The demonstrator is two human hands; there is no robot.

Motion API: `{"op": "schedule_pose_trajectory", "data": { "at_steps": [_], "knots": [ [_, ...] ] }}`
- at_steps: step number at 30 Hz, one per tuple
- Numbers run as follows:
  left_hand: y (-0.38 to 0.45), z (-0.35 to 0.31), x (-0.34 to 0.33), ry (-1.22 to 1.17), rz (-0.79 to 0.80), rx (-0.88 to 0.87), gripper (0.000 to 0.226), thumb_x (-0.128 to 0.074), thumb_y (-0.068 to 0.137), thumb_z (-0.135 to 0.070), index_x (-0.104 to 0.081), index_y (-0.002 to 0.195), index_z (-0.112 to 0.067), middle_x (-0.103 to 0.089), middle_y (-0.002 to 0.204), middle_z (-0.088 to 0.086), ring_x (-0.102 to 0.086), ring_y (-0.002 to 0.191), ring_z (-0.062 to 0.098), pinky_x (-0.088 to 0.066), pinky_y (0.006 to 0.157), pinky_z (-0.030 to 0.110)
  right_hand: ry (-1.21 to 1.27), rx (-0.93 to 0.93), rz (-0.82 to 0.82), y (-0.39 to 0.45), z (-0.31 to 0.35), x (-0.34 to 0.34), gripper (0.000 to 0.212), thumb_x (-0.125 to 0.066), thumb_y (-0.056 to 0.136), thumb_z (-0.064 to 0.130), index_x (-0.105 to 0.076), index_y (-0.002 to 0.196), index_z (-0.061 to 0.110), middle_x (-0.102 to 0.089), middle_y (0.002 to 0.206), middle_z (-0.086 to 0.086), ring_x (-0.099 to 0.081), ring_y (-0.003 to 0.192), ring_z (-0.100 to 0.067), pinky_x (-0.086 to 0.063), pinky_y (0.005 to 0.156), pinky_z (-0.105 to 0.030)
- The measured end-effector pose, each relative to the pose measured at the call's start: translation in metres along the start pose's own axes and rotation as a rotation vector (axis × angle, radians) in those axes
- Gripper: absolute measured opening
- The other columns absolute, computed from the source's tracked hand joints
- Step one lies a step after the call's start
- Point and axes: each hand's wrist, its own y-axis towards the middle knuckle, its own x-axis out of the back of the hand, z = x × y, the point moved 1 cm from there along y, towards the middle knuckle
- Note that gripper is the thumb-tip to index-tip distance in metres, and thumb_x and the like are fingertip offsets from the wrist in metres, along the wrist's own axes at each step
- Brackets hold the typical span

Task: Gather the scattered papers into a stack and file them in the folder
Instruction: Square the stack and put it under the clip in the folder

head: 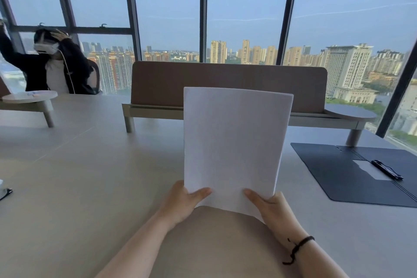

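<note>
Both grips pinch the white paper stack [234,142] upright at frame centre. The left hand [182,201] and right hand [270,205] hold its bottom corners. The open dark folder [352,174] lies at right on the worktop [90,165].

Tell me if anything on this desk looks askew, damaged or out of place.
Nothing looks damaged or spilled. Both hands, left hand and right hand, hold the paper stack upright and squared. The open folder lies flat to the right, with a pen across its inside.

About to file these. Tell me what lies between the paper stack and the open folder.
Little does. The white paper stack, held upright by the left hand and right hand, has bare beige tabletop between it and the open dark folder. Only a black pen lies on the folder itself, atop a white sheet.
</note>
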Motion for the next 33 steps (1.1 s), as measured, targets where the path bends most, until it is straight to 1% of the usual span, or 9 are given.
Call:
{"op": "schedule_pose_trajectory", "data": {
  "at_steps": [3, 7, 12, 16, 19, 21, 23, 26, 33],
  "knots": [
    [0.000, 0.002, 0.000, 0.004, -0.031, -0.010, 0.019, -0.073, 0.088, -0.038, -0.074, 0.106, -0.035, -0.075, 0.106, -0.022, -0.068, 0.100, -0.009, -0.050, 0.090, 0.013, -0.011, 0.013, 0.003, 0.001, 0.001, 0.002, 0.020, -0.073, 0.089, 0.031, -0.080, 0.094, 0.013, -0.081, 0.095, -0.006, -0.076, 0.093, -0.025, -0.057, 0.091, -0.049],
    [-0.004, 0.003, -0.001, -0.057, -0.073, -0.051, 0.028, -0.071, 0.088, -0.039, -0.075, 0.113, -0.026, -0.076, 0.108, -0.017, -0.068, 0.104, -0.005, -0.051, 0.093, 0.017, -0.018, 0.079, -0.003, 0.003, 0.008, 0.004, 0.018, -0.071, 0.091, 0.029, -0.081, 0.087, 0.014, -0.080, 0.090, -0.007, -0.075, 0.080, -0.017, -0.054, 0.071, -0.029],
    [0.004, 0.011, 0.001, 0.039, -0.105, -0.008, 0.026, -0.073, 0.087, -0.037, -0.074, 0.112, -0.031, -0.076, 0.111, -0.014, -0.069, 0.105, 0.000, -0.053, 0.093, 0.022, -0.135, 0.085, 0.091, 0.001, 0.002, -0.001, 0.012, -0.066, 0.095, 0.026, -0.075, 0.092, 0.035, -0.078, 0.093, 0.024, -0.070, 0.090, 0.007, -0.051, 0.077, -0.012],
    [0.003, 0.008, 0.000, 0.047, -0.112, -0.002, 0.019, -0.072, 0.090, -0.029, -0.073, 0.108, -0.034, -0.075, 0.111, -0.014, -0.068, 0.104, -0.002, -0.047, 0.082, 0.004, -0.097, 0.070, 0.097, 0.005, -0.001, 0.002, 0.011, -0.067, 0.094, 0.026, -0.078, 0.097, 0.029, -0.079, 0.099, 0.015, -0.072, 0.097, -0.002, -0.055, 0.089, -0.024],
    [-0.001, 0.005, -0.002, -0.132, -0.040, 0.033, 0.013, -0.072, 0.090, -0.026, -0.075, 0.102, -0.030, -0.078, 0.104, -0.012, -0.072, 0.099, 0.004, -0.055, 0.092, 0.028, 0.075, 0.004, 0.079, 0.004, -0.001, 0.007, 0.017, -0.069, 0.092, 0.022, -0.079, 0.101, 0.010, -0.080, 0.102, -0.007, -0.076, 0.097, -0.023, -0.059, 0.090, -0.040],
    [-0.004, -0.002, -0.004, -0.292, 0.054, 0.107, 0.023, -0.071, 0.089, -0.030, -0.075, 0.106, -0.015, -0.080, 0.097, 0.008, -0.075, 0.084, 0.028, -0.060, 0.069, 0.039, 0.132, -0.039, 0.079, 0.005, -0.001, 0.010, 0.019, -0.071, 0.090, 0.021, -0.080, 0.096, 0.005, -0.079, 0.100, -0.016, -0.076, 0.093, -0.031, -0.059, 0.087, -0.045],
    [-0.005, -0.005, -0.004, -0.345, 0.109, 0.160, 0.028, -0.069, 0.091, -0.031, -0.072, 0.108, -0.010, -0.078, 0.092, 0.018, -0.071, 0.071, 0.038, -0.052, 0.046, 0.033, 0.139, -0.072, 0.091, 0.008, -0.002, 0.014, 0.021, -0.072, 0.089, 0.022, -0.080, 0.096, 0.004, -0.078, 0.100, -0.019, -0.075, 0.094, -0.037, -0.058, 0.088, -0.049],
    [0.000, -0.002, -0.008, -0.255, 0.096, 0.178, 0.027, -0.065, 0.094, -0.035, -0.071, 0.105, -0.010, -0.073, 0.079, 0.024, -0.063, 0.061, 0.034, -0.038, 0.040, 0.023, 0.138, -0.117, 0.089, 0.013, -0.003, 0.017, 0.023, -0.073, 0.088, 0.019, -0.078, 0.100, 0.000, -0.078, 0.100, -0.020, -0.074, 0.094, -0.039, -0.059, 0.088, -0.049],
    [0.027, 0.004, -0.032, -0.246, -0.008, 0.170, 0.030, -0.064, 0.095, -0.031, -0.072, 0.095, -0.002, -0.058, 0.072, 0.020, -0.045, 0.059, 0.030, -0.029, 0.037, 0.020, 0.127, -0.090, -0.028, 0.033, 0.001, 0.027, 0.017, -0.075, 0.088, 0.017, -0.076, 0.098, 0.004, -0.080, 0.095, -0.012, -0.077, 0.088, -0.030, -0.062, 0.080, -0.042]
  ]
}}
